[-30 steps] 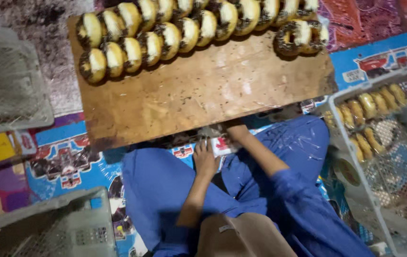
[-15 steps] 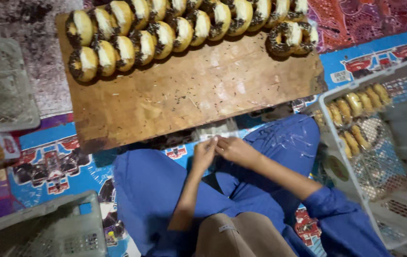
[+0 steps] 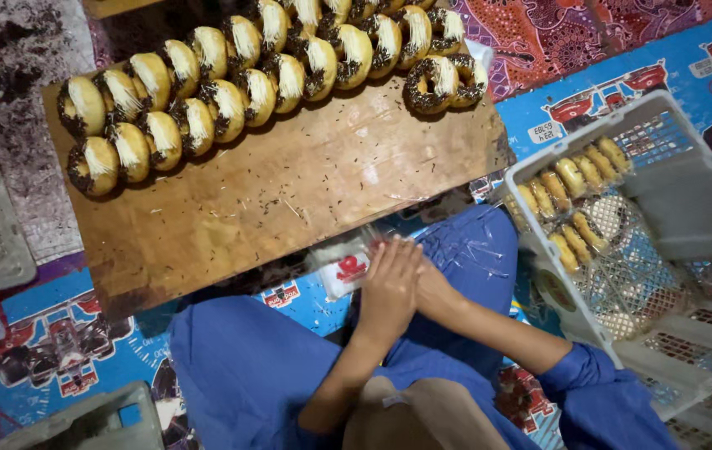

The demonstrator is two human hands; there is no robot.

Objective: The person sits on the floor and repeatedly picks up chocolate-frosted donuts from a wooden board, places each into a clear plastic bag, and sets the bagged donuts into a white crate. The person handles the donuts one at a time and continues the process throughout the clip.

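A: What are the hands on?

B: Both meet over the lap. The left hand [image 3: 391, 287] lies flat, fingers together, on top of a stack of thin clear plastic bags [image 3: 341, 268] with a red mark on them. The right hand [image 3: 432, 287] sits just beside and partly under the left, so I cannot tell whether its grip has closed on a bag or is only resting there.

A: And where is that stack?

B: On the blue trouser leg [image 3: 456, 250], just below the near edge of the wooden board [image 3: 289, 192].

A: How would those bags handle?

B: My guess is very light, limp and slippery. Sheets likely cling together, so a pinch at one open edge or corner would peel one off better than a flat palm.

A: What else is around?

B: Rows of doughnuts [image 3: 206, 92], dark-sprinkled with pale topping, stand on edge along the board's far side. A white plastic crate [image 3: 689, 200] to the right holds doughnuts already wrapped [image 3: 572, 200]. They look soft and easily dented, so hold them by the sides.
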